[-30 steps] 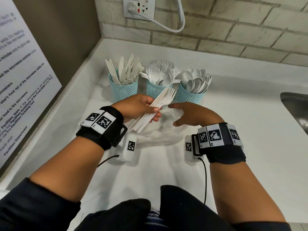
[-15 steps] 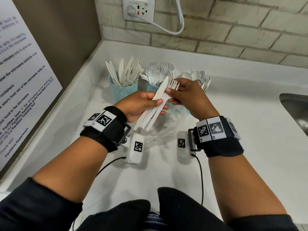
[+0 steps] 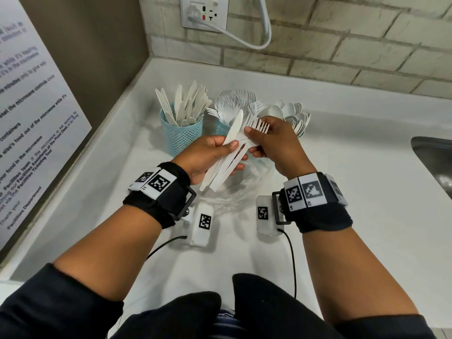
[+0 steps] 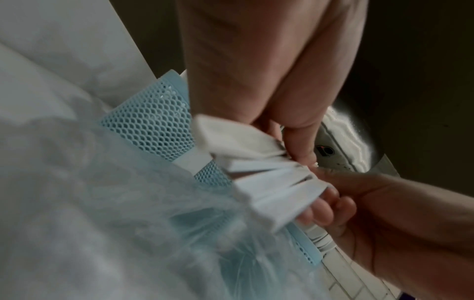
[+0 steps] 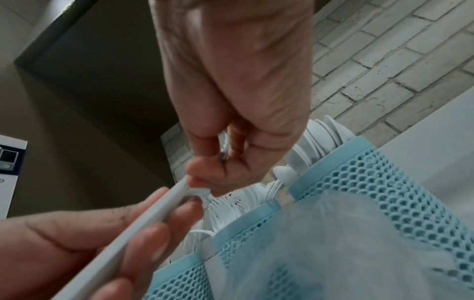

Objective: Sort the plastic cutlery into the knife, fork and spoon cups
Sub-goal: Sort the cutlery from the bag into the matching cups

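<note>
Above the bench [image 3: 342,182], my left hand [image 3: 205,155] grips a fanned bundle of cutlery [image 3: 227,165] while my right hand [image 3: 274,140] pinches the forks [image 3: 259,123] near the fork cup [image 3: 221,127]. Tugging them free could drag the knife [image 3: 234,127] along, I judge, or spill the bundle.

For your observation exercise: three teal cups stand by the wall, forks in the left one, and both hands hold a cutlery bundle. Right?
One slip: the head view shows knives in the left cup; forks fill the middle cup. Left hand and right hand do hold the bundle.
</note>
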Demonstrator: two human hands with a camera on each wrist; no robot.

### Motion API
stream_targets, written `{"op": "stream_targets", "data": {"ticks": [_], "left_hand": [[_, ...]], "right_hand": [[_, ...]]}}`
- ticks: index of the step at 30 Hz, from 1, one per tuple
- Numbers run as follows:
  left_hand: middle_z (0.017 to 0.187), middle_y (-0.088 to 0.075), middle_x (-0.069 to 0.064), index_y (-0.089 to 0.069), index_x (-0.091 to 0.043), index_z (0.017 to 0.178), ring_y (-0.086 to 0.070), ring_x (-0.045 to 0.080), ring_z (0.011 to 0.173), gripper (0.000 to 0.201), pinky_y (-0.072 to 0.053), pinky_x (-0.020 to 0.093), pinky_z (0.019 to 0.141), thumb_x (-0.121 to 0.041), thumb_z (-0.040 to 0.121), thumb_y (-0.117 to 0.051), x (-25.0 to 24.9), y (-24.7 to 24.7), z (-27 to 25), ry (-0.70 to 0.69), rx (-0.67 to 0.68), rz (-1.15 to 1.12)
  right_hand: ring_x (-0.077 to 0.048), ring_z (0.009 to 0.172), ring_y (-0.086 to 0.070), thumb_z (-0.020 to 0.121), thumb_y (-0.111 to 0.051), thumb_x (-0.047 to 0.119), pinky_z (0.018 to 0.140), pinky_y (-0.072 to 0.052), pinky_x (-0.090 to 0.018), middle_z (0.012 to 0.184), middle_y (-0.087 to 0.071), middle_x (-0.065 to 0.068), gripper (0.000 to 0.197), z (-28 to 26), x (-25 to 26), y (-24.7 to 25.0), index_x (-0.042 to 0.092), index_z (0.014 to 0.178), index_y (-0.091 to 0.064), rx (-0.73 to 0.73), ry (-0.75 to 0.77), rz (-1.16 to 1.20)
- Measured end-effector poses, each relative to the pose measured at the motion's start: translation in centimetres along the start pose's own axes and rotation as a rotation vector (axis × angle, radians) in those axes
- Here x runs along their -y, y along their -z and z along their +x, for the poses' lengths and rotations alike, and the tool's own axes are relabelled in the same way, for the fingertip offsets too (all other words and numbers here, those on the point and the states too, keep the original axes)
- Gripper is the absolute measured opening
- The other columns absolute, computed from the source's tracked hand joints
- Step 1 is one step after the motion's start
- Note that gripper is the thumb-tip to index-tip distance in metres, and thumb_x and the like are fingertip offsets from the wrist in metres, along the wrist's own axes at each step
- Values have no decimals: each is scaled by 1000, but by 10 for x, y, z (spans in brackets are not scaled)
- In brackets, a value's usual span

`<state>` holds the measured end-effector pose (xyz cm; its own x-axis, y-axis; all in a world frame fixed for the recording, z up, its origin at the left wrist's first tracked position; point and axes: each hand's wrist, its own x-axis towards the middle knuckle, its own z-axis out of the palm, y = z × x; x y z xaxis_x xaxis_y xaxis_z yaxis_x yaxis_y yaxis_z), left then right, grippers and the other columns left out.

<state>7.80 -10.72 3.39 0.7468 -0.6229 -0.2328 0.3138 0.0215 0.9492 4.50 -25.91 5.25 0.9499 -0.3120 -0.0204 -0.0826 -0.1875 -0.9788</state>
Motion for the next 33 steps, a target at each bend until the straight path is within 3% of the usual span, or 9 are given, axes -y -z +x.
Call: {"op": "stream_targets", "data": {"ticks": [7, 11, 16, 19, 25, 29, 31, 33], "left_hand": [[82, -70, 8, -61, -5, 108, -68, 15, 59, 21, -55, 24, 54, -15, 95, -49, 7, -2, 0, -38, -47, 15], [78, -72, 5, -63, -8, 102, -69, 16, 60, 18, -54, 26, 57, -17, 95, -49, 8, 1, -1, -67, -88, 12], [76, -73, 5, -65, -11, 97, -68, 18, 59, 16, -52, 28, 61, -19, 95, -52, 10, 0, -1, -110, -158, 58], [79, -72, 7, -64, -9, 99, -67, 19, 58, 18, -51, 30, 62, -20, 95, -51, 11, -3, -1, -134, -177, 79], [80, -72, 7, -64, -10, 102, -68, 18, 58, 20, -51, 28, 59, -21, 96, -49, 11, -1, -3, -127, -152, 80], [69, -72, -3, -61, -15, 94, -66, 9, 52, 17, -49, 14, 47, -24, 97, -47, 4, 4, -6, -87, -216, 15], [70, -72, -3, -61, -17, 93, -64, 6, 49, 16, -43, 11, 42, -25, 97, -48, 1, 7, -5, -74, -246, 2], [77, -70, 0, -61, -18, 92, -60, 3, 46, 16, -37, 10, 39, -26, 97, -48, -1, 8, -4, -64, -260, 21]], "right_hand": [[-12, 51, -57, 91, -55, 4, 48, -49, -18, 77, -60, -3, 23, 2, 0, -3, 12, 112, -57, 47, 23, -82], [-2, 39, -52, 89, -56, 5, 41, -43, -15, 71, -59, -1, 11, 5, -1, -6, 12, 99, -57, -43, 37, -66], [-5, 39, -53, 90, -58, 10, 40, -43, -16, 68, -59, -2, 2, 8, -1, -10, 11, 90, -57, -87, 61, -109], [-3, 37, -52, 90, -59, 12, 39, -42, -16, 66, -59, -2, 13, 10, -2, -11, 17, 78, -56, -118, 74, -111], [-12, 54, -55, 91, -58, 11, 45, -50, -19, 72, -58, -1, 6, 11, 1, -7, 11, 97, -57, -18, 50, -91], [-12, 53, -53, 93, -53, 8, 40, -46, -15, 83, -57, -6, 11, 25, 23, 6, 6, 103, -57, -281, 194, -99], [-15, 57, -55, 94, -52, 9, 42, -47, -16, 80, -56, 1, 5, 33, 36, 14, 11, 98, -53, -400, 301, -105], [-21, 66, -59, 95, -49, 12, 49, -53, -25, 75, -52, 10, 4, 40, 44, 17, 15, 94, -48, -497, 401, -152]]}}
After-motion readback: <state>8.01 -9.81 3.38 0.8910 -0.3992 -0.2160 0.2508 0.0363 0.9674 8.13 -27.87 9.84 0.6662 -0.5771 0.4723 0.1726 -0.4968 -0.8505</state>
